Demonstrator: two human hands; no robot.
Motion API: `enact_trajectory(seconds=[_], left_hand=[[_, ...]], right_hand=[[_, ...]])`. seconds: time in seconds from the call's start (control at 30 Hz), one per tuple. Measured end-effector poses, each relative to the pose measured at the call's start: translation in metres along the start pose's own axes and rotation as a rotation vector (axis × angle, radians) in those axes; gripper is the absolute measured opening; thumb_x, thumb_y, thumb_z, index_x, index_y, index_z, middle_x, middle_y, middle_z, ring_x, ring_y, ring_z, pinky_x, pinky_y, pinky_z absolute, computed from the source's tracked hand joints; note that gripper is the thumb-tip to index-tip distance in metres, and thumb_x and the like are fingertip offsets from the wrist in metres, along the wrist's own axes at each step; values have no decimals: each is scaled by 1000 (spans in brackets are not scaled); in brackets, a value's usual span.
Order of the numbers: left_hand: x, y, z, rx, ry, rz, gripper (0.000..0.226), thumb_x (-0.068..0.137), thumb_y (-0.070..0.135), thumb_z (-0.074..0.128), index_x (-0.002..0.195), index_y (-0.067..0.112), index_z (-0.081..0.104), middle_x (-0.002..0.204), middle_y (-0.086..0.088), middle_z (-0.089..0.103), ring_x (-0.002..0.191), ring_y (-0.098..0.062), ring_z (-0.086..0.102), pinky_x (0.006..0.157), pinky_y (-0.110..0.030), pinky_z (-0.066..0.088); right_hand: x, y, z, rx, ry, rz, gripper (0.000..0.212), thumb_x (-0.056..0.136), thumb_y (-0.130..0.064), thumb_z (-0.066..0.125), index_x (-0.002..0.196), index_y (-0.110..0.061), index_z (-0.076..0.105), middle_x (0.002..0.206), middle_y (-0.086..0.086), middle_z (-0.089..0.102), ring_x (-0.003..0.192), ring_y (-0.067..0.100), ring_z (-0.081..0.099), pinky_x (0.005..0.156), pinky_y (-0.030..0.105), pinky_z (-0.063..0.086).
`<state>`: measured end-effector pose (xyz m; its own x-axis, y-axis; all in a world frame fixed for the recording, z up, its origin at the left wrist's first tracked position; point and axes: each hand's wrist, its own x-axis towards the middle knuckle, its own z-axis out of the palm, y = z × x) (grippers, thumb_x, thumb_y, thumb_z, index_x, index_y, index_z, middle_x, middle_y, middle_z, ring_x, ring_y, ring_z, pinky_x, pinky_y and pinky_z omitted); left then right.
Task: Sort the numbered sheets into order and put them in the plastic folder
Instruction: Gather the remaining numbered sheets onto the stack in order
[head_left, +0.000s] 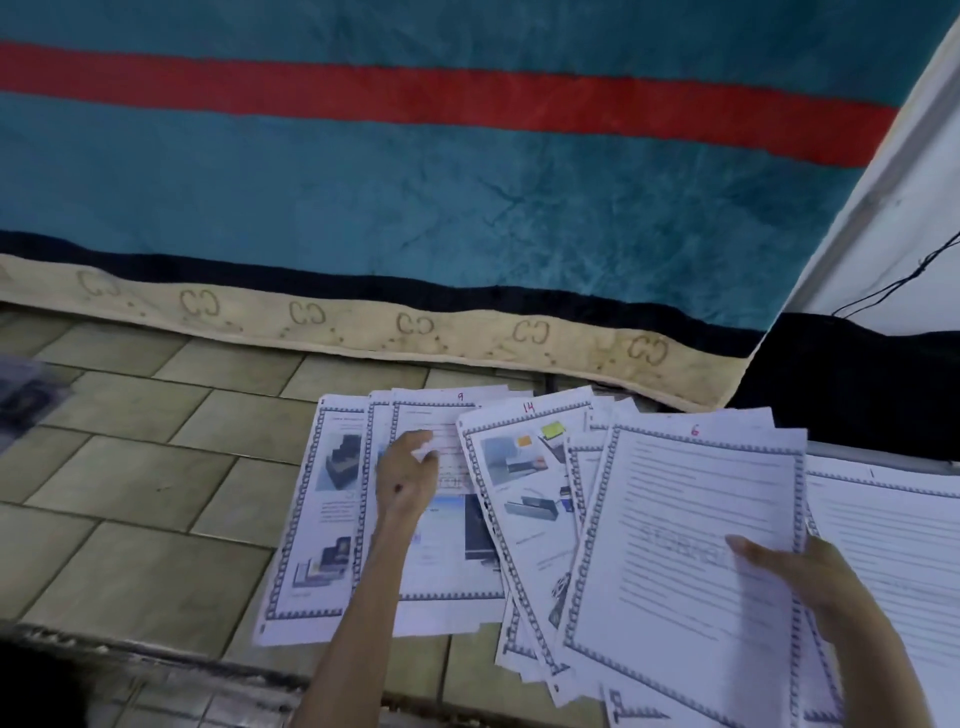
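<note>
Right hand (800, 571) has a pinching grip on the lower right edge of the sheet marked 6 (685, 551), thumb lying on the printed face and the other fingers hidden behind the paper. That sheet is lined text inside a patterned border, with the red number handwritten at its top, and it sits on top of a fanned bundle of other sheets whose edges show beneath it.

Left hand (408, 480) reaches forward over the sheets spread on the tiled floor (130, 467), its fingertips curled onto the sheet marked 9 (447, 499), pinching or pressing its upper part; which of the two cannot be told.

Just right of it lies the sheet marked 14 (519, 499), tilted, with small colour pictures, overlapping sheet 9 and tucked partly under sheet 6. At the far left of the spread is a sheet with grey product pictures (322, 519); its number is not visible. At the far right, another lined sheet (893, 535) lies partly behind the right hand, its number too small to read with certainty.

Beyond the papers hangs a teal blanket (415, 182) with a red stripe and a beige patterned hem reaching the floor. A blurred dark object (26, 405) sits at the left edge.
</note>
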<state>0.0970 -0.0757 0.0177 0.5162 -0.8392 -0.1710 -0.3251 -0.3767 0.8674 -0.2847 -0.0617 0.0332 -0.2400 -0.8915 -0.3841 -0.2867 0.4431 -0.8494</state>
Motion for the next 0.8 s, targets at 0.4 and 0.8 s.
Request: enact_trajectory(seconds=[0.4, 0.8], left_hand=[[18, -4, -14, 202, 60, -243, 50, 89, 15, 60, 132, -2, 42, 133, -21, 52, 121, -35, 50, 95, -38, 42], [-23, 87, -138, 285, 247, 117, 29, 93, 21, 52, 121, 14, 59, 115, -14, 65, 96, -32, 60, 75, -35, 43]], right_hand=[[8, 17, 7, -140, 121, 39, 48, 72, -9, 79, 115, 4, 61, 108, 25, 66, 100, 37, 62, 92, 45, 47], [7, 14, 6, -114, 91, 54, 48, 74, -10, 77, 117, 5, 59, 109, 24, 65, 93, 31, 58, 90, 43, 45]])
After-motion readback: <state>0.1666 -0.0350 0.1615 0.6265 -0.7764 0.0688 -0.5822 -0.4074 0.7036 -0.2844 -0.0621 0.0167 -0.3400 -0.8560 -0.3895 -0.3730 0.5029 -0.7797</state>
